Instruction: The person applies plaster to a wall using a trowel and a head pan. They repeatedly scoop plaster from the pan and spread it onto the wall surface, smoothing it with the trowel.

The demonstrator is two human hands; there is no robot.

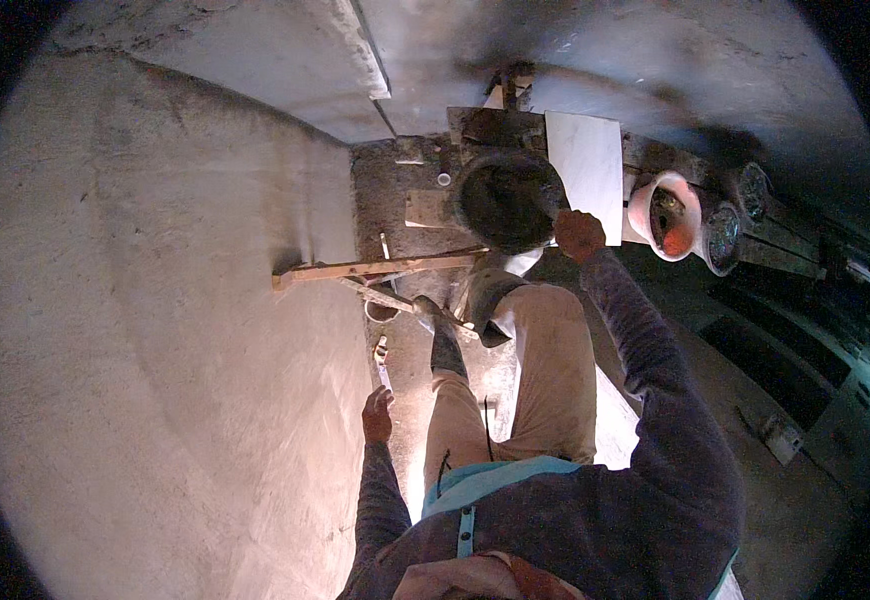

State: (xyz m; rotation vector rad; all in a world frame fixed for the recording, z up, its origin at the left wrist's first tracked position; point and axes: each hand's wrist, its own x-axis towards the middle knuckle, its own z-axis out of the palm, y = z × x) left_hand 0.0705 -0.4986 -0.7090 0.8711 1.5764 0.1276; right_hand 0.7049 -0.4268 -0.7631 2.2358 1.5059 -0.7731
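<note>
A round black bucket [507,203] with dark contents stands high, ahead of my knees. My right hand [581,236] is closed at its right rim, around a tool whose grey end [545,200] reaches over the bucket; the tool's exact kind is unclear. Low by the left wall, my left hand [377,416] has its fingers curled. A slim pale thing with a yellow and dark end [382,362] extends from beside the fingertips; whether the hand grips it is hard to see.
A plastered wall [175,300] rises on my left. Wooden bars [385,267] cross in front of my feet. Right of the bucket are a white board [587,170], a white bucket [665,215] with something orange inside, and more buckets on planks. A pot [381,311] is on the floor.
</note>
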